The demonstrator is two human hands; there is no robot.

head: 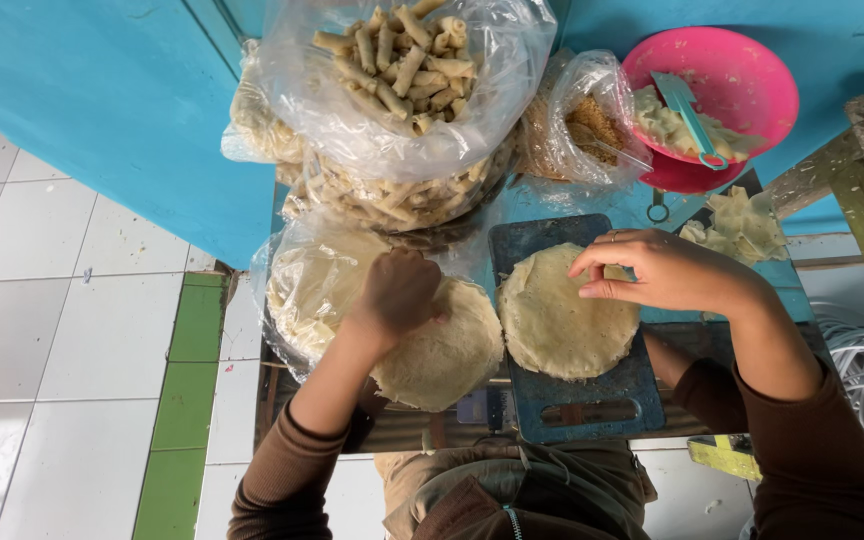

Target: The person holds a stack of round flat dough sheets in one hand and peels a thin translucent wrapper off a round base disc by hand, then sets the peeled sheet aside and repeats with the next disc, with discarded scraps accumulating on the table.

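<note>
Head view: two hands work thin round wrappers at the frame's centre.

Pinched fingers of the right hand (652,270) touch the upper edge of the wrapper stack (564,325) lying flat on the blue cutting board (592,395). Left hand (397,292), loosely closed, presses a second wrapper pile (442,355) just left, seemingly steadying it. Bagged rolls (402,60) sit upper centre, a pink bowl (742,70) upper right.

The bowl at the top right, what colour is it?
The bowl is bright pink, seen clearly in the head view.
</note>
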